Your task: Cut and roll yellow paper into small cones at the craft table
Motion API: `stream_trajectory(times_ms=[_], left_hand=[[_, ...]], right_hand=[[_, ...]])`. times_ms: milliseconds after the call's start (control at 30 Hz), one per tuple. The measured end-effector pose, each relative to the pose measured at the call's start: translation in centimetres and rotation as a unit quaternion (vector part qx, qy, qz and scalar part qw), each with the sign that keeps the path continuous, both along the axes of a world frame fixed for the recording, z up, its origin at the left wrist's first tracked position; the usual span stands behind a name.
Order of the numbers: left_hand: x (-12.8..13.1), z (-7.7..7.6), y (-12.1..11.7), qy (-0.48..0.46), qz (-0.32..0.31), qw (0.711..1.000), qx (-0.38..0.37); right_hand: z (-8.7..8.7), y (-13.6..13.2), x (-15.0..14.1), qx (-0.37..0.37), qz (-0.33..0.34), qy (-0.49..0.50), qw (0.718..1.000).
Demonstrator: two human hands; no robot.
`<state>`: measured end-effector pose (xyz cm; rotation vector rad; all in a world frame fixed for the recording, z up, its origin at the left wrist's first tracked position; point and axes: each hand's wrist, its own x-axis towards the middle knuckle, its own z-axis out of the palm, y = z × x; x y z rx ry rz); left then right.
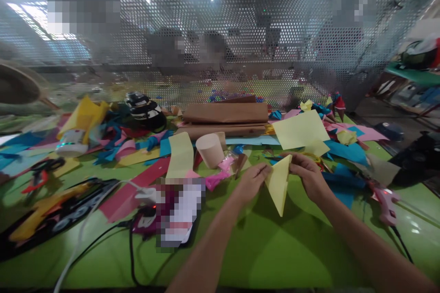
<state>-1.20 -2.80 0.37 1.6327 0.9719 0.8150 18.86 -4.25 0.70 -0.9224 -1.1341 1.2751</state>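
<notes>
A yellow sheet of paper point(279, 185), folded into a triangle with its point downward, is held up over the green table point(275, 256). My left hand point(253, 182) pinches its left upper corner between thumb and fingers. On the other side, my right hand point(307, 175) grips the upper right corner, fingers curled behind the edge. Just left of my left hand lie pink wrapped pieces point(220, 175) and a roll of cream tape or paper point(209, 151). A flat yellow sheet point(300, 130) lies beyond my right hand.
A pink glue gun point(387, 203) with a black cable lies at right. Scissors point(43, 171), a phone point(185, 215), and cables occupy the left side. Brown paper point(225, 114) and coloured scraps line the back, before a perforated metal screen point(223, 46).
</notes>
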Motion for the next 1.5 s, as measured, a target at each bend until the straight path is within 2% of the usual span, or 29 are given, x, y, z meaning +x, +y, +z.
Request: stream_trajectory(times_ms=[100, 300, 467, 733, 900, 1067, 1233, 1333, 1500], left_hand=[[-0.1, 0.1, 0.0, 0.020, -0.021, 0.999, 0.020], [-0.3, 0.3, -0.1, 0.004, -0.040, 0.999, -0.017], [-0.3, 0.4, -0.2, -0.005, -0.031, 0.999, -0.021], [-0.5, 0.6, -0.2, 0.006, -0.022, 1.000, -0.022], [-0.4, 0.5, -0.1, 0.042, -0.023, 0.999, 0.026], [-0.5, 0.4, 0.0, 0.082, -0.018, 0.994, 0.073], [-0.6, 0.4, 0.0, 0.117, -0.020, 0.987, 0.110], [-0.4, 0.4, -0.1, 0.177, 0.001, 0.971, 0.158], [0.3, 0.6, -0.6, 0.264, 0.016, 0.934, 0.240]], right_hand=[[0.2, 0.1, 0.1, 0.001, -0.024, -0.019, 1.000], [-0.1, 0.3, -0.1, 0.002, -0.033, 0.019, 0.999], [-0.4, 0.3, 0.0, 0.004, -0.045, 0.048, 0.998], [-0.1, 0.2, 0.3, 0.009, -0.035, 0.005, 0.999], [0.2, 0.1, 0.5, -0.023, -0.027, 0.041, 0.999], [0.4, 0.2, 0.4, -0.016, -0.022, -0.017, 0.999], [0.3, 0.4, 0.4, -0.013, -0.026, -0.024, 0.999], [0.1, 0.3, 0.1, -0.026, -0.030, -0.014, 0.999], [-0.4, -0.1, -0.7, -0.097, -0.003, 0.043, 0.994]])
